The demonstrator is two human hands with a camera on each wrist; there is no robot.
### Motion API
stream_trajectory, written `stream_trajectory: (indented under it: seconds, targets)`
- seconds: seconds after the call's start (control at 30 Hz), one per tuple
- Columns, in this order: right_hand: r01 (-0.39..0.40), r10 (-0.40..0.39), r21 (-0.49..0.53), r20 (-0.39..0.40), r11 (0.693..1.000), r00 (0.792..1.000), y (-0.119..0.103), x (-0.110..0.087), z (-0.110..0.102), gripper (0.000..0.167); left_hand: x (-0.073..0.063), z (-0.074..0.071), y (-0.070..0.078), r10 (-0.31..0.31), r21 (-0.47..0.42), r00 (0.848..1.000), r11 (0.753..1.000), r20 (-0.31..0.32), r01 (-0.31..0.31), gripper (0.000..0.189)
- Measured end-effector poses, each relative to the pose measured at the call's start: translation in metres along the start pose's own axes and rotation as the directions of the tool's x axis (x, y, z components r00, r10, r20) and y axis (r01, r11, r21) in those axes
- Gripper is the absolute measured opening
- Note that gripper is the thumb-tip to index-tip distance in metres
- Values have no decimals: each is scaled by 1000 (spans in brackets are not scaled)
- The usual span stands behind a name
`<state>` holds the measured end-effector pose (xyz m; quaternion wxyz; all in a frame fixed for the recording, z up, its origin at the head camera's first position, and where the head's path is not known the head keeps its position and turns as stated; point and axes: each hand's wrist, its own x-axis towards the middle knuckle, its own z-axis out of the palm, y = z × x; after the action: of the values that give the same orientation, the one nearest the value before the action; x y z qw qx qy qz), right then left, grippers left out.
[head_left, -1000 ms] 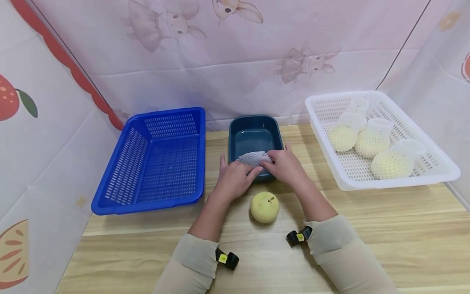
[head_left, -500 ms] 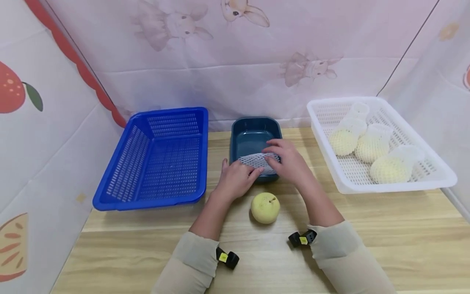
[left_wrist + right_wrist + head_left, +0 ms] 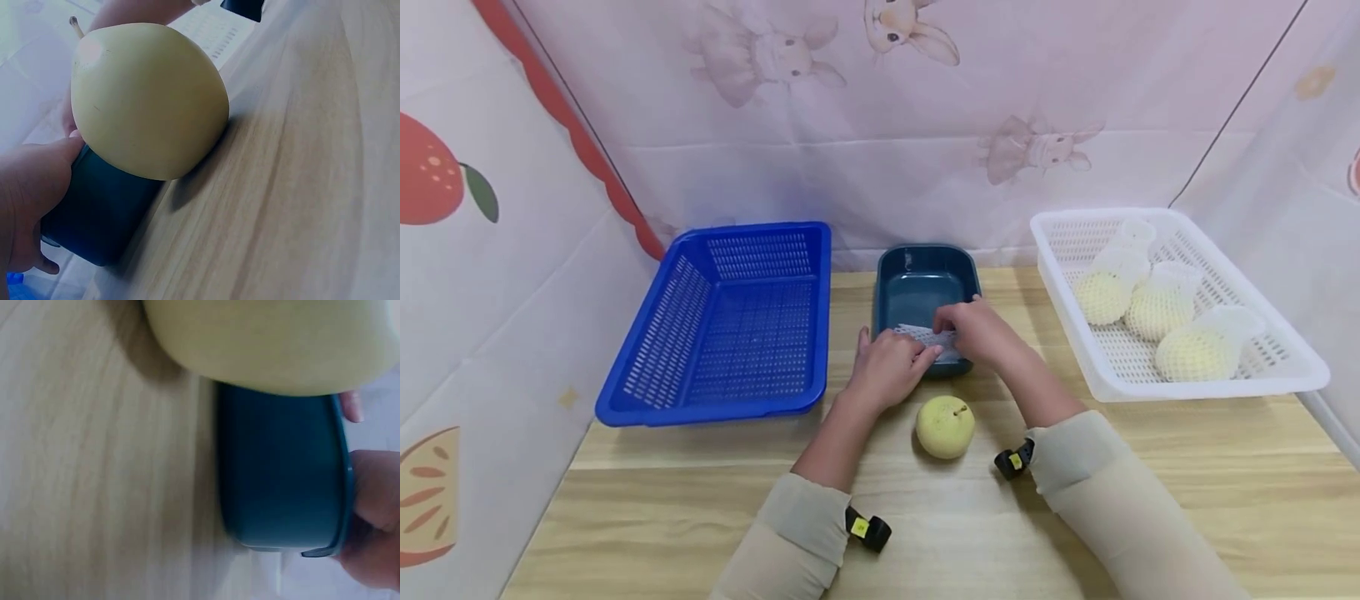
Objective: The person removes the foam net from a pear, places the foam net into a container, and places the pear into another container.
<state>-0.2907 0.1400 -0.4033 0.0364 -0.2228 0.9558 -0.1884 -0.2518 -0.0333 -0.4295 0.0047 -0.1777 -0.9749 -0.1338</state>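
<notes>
A white foam fruit net (image 3: 916,333) lies bunched low in the near half of a dark teal dish (image 3: 917,293). My left hand (image 3: 886,371) reaches over the dish's near left rim and holds the left part of the net, its thumb toward the right. At the net's right end my right hand (image 3: 981,333) pinches it with curled fingers; the fingertips are partly hidden. A yellow pear (image 3: 945,427) with a short stem sits bare on the table between my forearms, just in front of the dish. Both wrist views show this pear (image 3: 150,100) large, covering part of the dish (image 3: 281,475).
A blue slotted basket (image 3: 745,342) stands to the left of the dish. At the right, a white basket (image 3: 1225,387) holds three net-wrapped pears (image 3: 1197,354). Printed fabric (image 3: 917,183) closes off the back and sides of the wooden table (image 3: 925,533).
My right hand loosened off the net with fingers spread, then came down onto its right end again. The net sits lower and more bunched. The left hand stays near the same spot.
</notes>
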Motion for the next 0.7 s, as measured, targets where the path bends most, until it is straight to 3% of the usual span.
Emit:
stream_trajectory:
  seconds: [0.13, 0.33, 0.47, 0.57, 0.7]
  targets:
    - [39, -39, 47, -14, 998, 999, 3, 7, 7, 23, -2, 2, 1, -15, -17, 1000, 1000, 11, 15, 57]
    - [60, -61, -104, -5, 993, 998, 3, 8, 9, 16, -3, 4, 2, -25, 32, 1000, 999, 8, 25, 65]
    - [69, -80, -142, -77, 987, 994, 0, 4, 4, 12, -3, 4, 3, -30, 56, 1000, 998, 7, 30, 66]
    - [95, -107, -106, -116, 990, 987, -3, 2, 0, 10, -2, 4, 3, -32, 57, 999, 998, 10, 31, 67]
    - [91, -91, -29, -2, 995, 996, -6, 4, 1, 14, -2, 3, 2, -25, 55, 1000, 998, 11, 25, 66]
